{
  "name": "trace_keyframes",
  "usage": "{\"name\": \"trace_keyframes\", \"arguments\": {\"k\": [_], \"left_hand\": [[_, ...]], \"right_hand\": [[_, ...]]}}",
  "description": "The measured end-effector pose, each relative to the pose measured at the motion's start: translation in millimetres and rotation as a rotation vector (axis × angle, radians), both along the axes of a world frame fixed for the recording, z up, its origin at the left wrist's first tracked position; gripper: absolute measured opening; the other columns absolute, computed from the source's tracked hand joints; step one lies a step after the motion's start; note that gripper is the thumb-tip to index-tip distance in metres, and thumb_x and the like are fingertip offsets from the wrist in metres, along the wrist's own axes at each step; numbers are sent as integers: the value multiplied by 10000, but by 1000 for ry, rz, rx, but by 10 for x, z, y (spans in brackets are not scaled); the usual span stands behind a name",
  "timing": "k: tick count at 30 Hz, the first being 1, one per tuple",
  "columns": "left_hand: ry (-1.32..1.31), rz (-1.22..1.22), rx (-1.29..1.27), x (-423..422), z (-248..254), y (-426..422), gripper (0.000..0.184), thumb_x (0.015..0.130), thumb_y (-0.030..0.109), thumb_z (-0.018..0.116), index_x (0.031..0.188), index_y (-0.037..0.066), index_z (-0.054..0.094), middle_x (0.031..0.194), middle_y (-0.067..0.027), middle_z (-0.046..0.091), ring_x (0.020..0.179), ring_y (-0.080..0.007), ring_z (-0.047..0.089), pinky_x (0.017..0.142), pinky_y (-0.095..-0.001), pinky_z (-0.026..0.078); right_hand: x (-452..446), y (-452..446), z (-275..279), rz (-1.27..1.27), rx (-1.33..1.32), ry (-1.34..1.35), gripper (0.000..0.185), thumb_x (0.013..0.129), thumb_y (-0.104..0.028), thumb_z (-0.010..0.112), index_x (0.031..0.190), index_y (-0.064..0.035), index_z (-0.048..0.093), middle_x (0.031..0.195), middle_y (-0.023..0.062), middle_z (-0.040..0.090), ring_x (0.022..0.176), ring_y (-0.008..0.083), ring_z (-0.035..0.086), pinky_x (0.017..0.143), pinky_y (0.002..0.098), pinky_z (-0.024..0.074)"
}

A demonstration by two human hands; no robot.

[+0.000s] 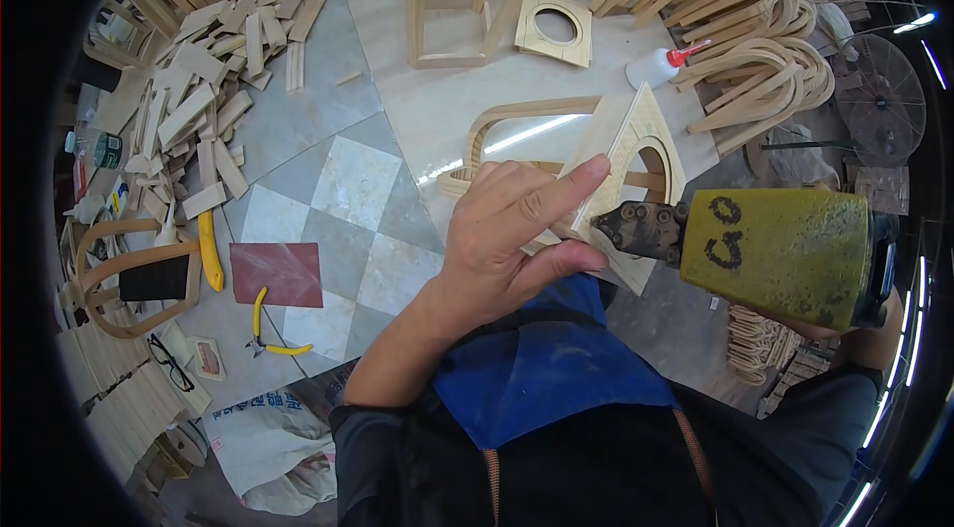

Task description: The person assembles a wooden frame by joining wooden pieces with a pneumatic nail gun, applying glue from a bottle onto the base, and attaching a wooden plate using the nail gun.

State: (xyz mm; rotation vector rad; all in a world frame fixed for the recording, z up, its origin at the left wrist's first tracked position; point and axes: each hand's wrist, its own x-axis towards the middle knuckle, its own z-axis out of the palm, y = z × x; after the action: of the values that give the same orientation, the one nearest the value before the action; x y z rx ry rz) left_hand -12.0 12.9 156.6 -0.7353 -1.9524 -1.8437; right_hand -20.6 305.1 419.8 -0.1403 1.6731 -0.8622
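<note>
My left hand (512, 234) grips the near corner of a pale wooden panel with a round cutout (671, 145), thumb below and forefinger stretched along it. The panel stands tilted against a curved wooden frame (527, 110) on the table. From the right, a worn yellow-green nail gun (780, 254) with dark lettering reaches in, its metal nose touching or very close to the panel beside my left fingertips. My right hand (887, 333) is mostly hidden behind the nail gun and holds it; its fingers do not show.
Loose wood strips (189, 110) are heaped at the left. Yellow-handled pliers (263, 333) and red sandpaper (278, 274) lie nearer. A glue bottle (651, 68) and another panel with a hole (576, 45) stand farther back. Stacked curved frames (765, 80) line the right edge.
</note>
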Motion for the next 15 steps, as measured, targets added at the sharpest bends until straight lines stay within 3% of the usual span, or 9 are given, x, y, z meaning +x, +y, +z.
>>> {"name": "trace_keyframes", "arguments": {"k": [11, 13, 15], "left_hand": [[-72, -28, 41, -4, 26, -37, 712, 848, 366, 895, 1460, 60, 700, 1051, -52, 718, 868, -199, 586, 888, -314, 450], [-134, 22, 73, -19, -48, -79, 714, 862, 378, 890, 1456, 34, 696, 1086, -60, 724, 874, -186, 584, 842, -313, 456], [-223, 3, 173, -56, -143, -187, 709, 921, 399, 850, 1481, 6, 663, 1243, -97, 749, 989, -184, 652, 883, -292, 496]], "right_hand": [[-192, 23, -104, 160, 15, 547, 471, 1053, -196, 646, 1487, -137, 471, 1497, 119, 511, 1321, 237, 565, 1101, 355, 478], [-115, -144, -160, 174, 29, 643, 447, 1031, -188, 679, 1442, -118, 519, 1446, 116, 557, 1272, 241, 600, 1064, 357, 503], [-124, 51, -133, 195, 42, 725, 424, 1008, -180, 712, 1398, -99, 566, 1395, 113, 604, 1223, 245, 634, 1027, 359, 528]]}}
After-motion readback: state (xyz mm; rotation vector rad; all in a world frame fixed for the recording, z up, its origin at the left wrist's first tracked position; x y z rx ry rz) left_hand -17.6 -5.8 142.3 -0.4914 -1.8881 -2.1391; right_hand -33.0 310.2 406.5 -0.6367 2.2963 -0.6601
